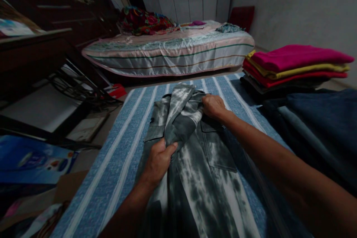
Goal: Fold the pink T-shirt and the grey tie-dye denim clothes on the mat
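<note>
A grey and white tie-dye garment (192, 186), which looks like a pair of cargo trousers with flap pockets, lies lengthwise over the blue striped cloth (117, 156). My left hand (158, 160) grips a bunched fold of it near the middle, thumb on top. Farther up, on the right, my right hand (214, 106) is closed around its upper edge. Between the two hands the fabric is lifted and twisted over itself. The lower end runs out of view at the bottom.
Folded clothes (301, 59) in pink, yellow and red are stacked at the right, with dark jeans (323, 119) in front of them. A bed (173, 52) stands beyond. On the left are a dark desk (33, 44) and a blue package (33, 161).
</note>
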{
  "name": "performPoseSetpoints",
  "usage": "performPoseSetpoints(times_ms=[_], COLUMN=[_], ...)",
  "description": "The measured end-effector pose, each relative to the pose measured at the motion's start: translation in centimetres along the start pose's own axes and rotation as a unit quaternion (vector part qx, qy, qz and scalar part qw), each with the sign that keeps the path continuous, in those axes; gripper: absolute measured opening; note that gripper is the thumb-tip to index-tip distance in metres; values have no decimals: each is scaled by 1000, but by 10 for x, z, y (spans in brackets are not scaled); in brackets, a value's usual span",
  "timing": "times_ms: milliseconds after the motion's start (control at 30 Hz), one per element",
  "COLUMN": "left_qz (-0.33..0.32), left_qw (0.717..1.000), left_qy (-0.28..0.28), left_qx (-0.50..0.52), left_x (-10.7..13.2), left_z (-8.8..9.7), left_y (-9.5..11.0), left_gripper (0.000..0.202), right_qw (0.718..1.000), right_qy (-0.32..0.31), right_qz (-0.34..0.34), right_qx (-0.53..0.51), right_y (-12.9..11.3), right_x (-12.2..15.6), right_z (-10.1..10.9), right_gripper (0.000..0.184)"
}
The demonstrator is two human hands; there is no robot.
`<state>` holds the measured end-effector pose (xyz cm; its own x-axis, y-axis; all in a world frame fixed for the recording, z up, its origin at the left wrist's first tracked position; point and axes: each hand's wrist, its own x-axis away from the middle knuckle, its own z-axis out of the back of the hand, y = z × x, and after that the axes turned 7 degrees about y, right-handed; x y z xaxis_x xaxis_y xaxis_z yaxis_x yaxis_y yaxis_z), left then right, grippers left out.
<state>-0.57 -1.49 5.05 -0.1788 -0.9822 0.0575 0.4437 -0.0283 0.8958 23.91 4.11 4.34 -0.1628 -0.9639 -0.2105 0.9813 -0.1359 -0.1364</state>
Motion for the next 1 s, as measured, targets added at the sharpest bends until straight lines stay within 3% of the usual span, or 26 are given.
performPoseSetpoints(times_ms=[233, 333, 633, 1000], left_qz=[38, 47, 40, 45], left_qw=[998, 997, 997, 995], left_qy=[13, 16, 5, -5], left_qx=[50, 58, 72, 87], left_x=[1, 1, -2, 0], left_z=[0, 0, 1, 3], left_y=[1, 2, -4, 0], left_gripper=[36, 39, 36, 39], right_qw=[999, 1000, 998, 997], right_qy=[32, 9, -30, -43], right_qz=[-19, 8, 61, 61], right_qx=[3, 0, 17, 14], right_y=[9, 8, 1, 2], right_x=[20, 26, 21, 17], right_z=[-2, -1, -2, -1], right_gripper=[32, 30, 25, 26])
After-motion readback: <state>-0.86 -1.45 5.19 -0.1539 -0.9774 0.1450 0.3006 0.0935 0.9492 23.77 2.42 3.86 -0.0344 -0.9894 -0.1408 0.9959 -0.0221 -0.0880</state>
